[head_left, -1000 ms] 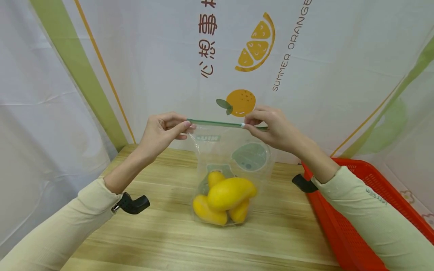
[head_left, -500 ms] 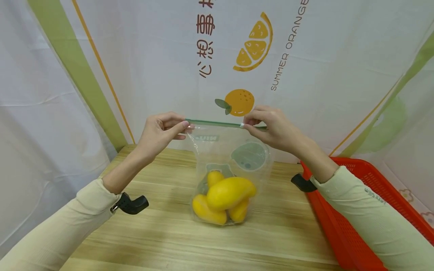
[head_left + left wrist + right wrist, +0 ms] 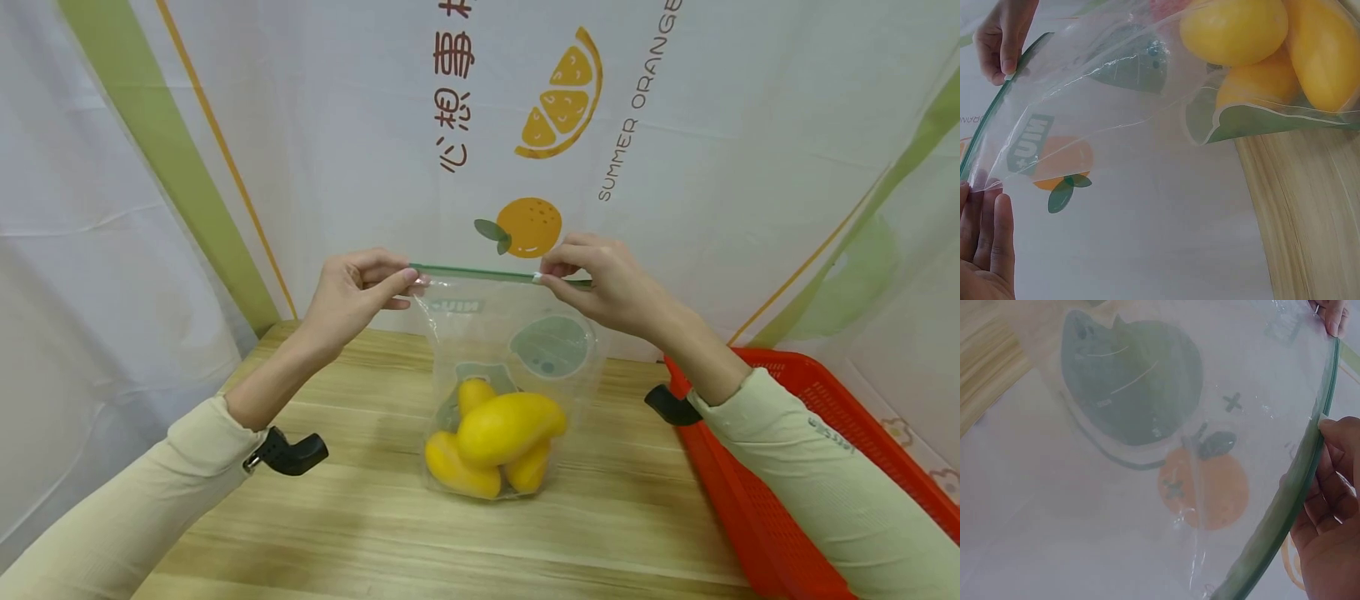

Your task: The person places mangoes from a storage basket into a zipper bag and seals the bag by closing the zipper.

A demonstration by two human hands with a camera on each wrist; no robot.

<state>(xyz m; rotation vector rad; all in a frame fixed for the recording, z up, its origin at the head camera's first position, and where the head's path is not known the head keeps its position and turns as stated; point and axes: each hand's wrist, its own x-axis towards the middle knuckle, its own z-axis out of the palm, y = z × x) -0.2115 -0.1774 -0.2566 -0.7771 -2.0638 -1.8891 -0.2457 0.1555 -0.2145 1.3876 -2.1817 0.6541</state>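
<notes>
A clear zip bag [image 3: 487,325] with a green zip strip [image 3: 472,272] stands upright on the table, several yellow mangoes [image 3: 510,429] piled at its bottom. My left hand [image 3: 360,292] pinches the strip's left end between thumb and fingers. Toward the right end, my right hand [image 3: 600,279] pinches the strip at a small white slider [image 3: 537,277]. The left wrist view has the mangoes [image 3: 1235,31] at upper right and the strip [image 3: 997,103] stretched between both hands. In the right wrist view, the right thumb lies on the green strip [image 3: 1304,469].
A red plastic basket [image 3: 795,367] stands at the right, partly behind the right forearm. The wooden table [image 3: 360,517] ends at a white printed curtain [image 3: 337,125] behind the bag. Black wrist cameras [image 3: 292,452] jut from both sleeves.
Almost nothing differs. The head view has shifted very slightly; both hands keep their hold on the zip strip, and the mangoes lie as before.
</notes>
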